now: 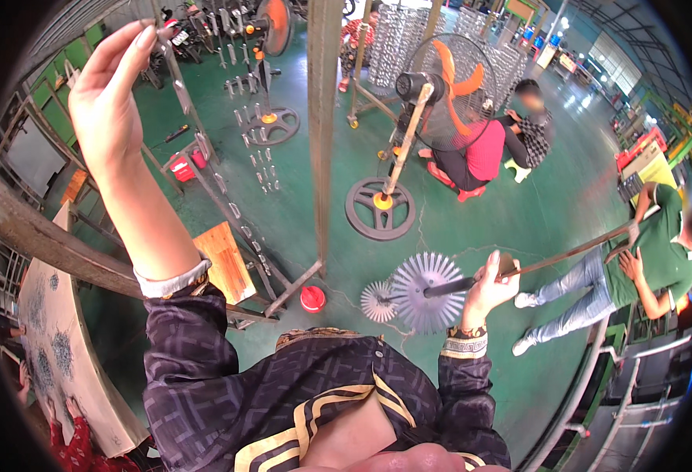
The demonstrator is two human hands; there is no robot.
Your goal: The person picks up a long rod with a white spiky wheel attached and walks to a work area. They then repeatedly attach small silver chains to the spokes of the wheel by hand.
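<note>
My left hand [108, 102] is raised at the upper left, its thumb and fingertips pinched together. What they hold is too small to make out. Beside those fingertips runs an upright bar [190, 106] hung with small metal pieces. At the lower right my right hand [487, 293] is closed around the end of a dark rod [450, 287]. Below the rod, a large disc of silver strips [418, 271] spreads out like spokes, with a smaller spoked disc [376, 302] to its left. A brown bar [570, 250] extends from near my right hand toward a person in green.
An orange-bladed standing fan [448, 90] is ahead, with another fan [276, 27] farther left. A metal post [320, 141] rises mid-view. The person in green [653, 252] stands right. Two people sit ahead. A red container [312, 299] and wooden board [224, 263] are near; a worktable [86, 370] is left.
</note>
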